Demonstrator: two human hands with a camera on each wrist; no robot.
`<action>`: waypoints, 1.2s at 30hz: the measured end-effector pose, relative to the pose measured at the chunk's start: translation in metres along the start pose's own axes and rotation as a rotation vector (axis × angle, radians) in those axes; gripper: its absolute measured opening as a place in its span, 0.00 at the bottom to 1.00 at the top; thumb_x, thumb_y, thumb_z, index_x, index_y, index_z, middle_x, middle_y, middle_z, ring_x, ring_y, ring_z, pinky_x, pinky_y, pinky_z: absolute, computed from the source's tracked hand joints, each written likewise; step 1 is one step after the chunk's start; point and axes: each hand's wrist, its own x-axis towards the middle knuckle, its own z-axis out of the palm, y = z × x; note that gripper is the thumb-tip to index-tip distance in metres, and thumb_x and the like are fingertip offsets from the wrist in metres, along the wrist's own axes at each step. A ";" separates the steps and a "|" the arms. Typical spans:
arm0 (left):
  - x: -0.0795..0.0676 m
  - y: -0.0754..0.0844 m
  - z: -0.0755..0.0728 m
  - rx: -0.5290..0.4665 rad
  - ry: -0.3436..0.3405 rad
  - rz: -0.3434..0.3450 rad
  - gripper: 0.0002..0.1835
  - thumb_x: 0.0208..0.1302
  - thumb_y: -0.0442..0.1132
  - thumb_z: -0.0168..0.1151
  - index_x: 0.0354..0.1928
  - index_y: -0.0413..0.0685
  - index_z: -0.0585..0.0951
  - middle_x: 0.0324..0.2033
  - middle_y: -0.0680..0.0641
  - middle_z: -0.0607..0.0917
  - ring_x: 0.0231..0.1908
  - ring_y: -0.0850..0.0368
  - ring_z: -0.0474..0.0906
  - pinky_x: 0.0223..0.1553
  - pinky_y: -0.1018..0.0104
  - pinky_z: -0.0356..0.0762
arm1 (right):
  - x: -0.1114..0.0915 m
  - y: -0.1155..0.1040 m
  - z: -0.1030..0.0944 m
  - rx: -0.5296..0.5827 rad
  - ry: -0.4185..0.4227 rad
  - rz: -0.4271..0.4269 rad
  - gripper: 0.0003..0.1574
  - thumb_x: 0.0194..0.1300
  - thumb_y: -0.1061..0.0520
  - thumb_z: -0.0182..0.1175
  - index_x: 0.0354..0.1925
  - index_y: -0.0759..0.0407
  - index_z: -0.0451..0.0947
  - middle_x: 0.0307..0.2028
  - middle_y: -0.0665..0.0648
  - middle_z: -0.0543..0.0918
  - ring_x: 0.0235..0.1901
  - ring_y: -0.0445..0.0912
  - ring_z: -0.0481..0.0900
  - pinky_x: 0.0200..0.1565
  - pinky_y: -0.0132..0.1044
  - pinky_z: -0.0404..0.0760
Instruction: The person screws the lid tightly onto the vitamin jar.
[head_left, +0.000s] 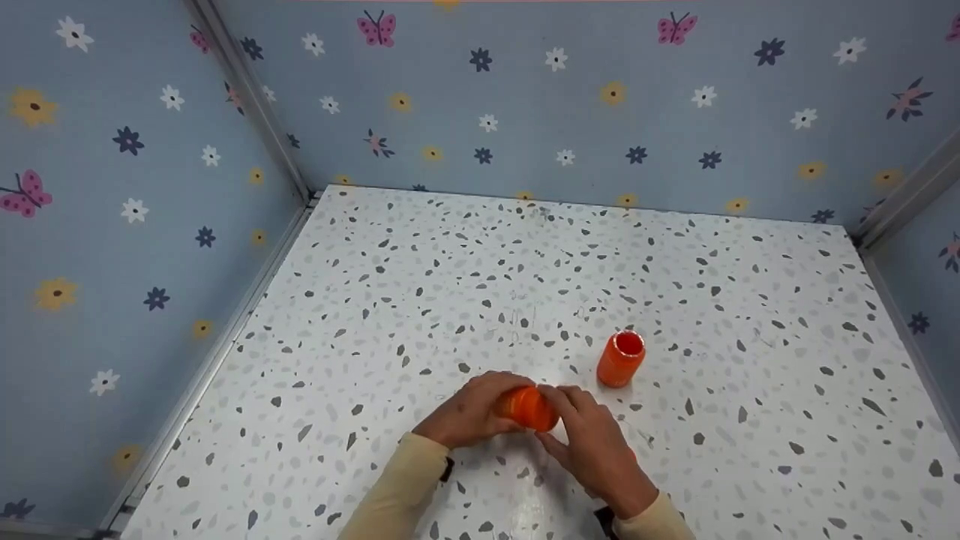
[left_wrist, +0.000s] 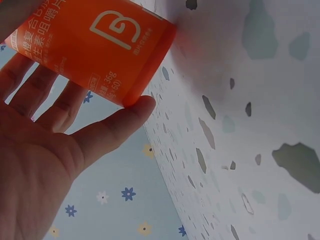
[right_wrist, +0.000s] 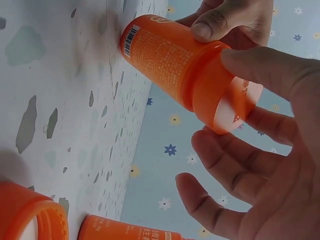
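Observation:
An orange bottle with white lettering and a barcode tilts just above the table, its orange cap on the end towards my right hand. My left hand grips the bottle's body, with the thumb near its base in the left wrist view. With thumb and fingers, my right hand pinches the cap's rim; its lower fingers are spread apart from it. A second orange bottle stands without a cap, mouth upward, beyond my right hand.
A loose orange cap with a ridged inside lies on the table, mostly hidden behind my right hand in the head view. The white speckled table is bordered by blue flowered panels at the back and sides.

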 end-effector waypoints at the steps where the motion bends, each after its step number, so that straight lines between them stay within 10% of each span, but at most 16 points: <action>1: 0.000 0.000 0.000 0.004 -0.001 -0.002 0.28 0.57 0.37 0.75 0.61 0.52 0.78 0.55 0.53 0.82 0.55 0.59 0.75 0.61 0.59 0.72 | 0.000 0.000 0.000 0.001 -0.006 0.009 0.41 0.52 0.54 0.78 0.62 0.54 0.73 0.49 0.56 0.79 0.42 0.50 0.77 0.41 0.44 0.80; 36: -0.001 0.001 0.001 0.004 0.003 0.000 0.27 0.57 0.37 0.75 0.59 0.53 0.79 0.52 0.54 0.82 0.51 0.60 0.76 0.57 0.62 0.73 | 0.001 -0.002 -0.005 -0.045 -0.034 0.000 0.41 0.51 0.53 0.79 0.61 0.55 0.74 0.49 0.55 0.79 0.46 0.51 0.76 0.42 0.45 0.77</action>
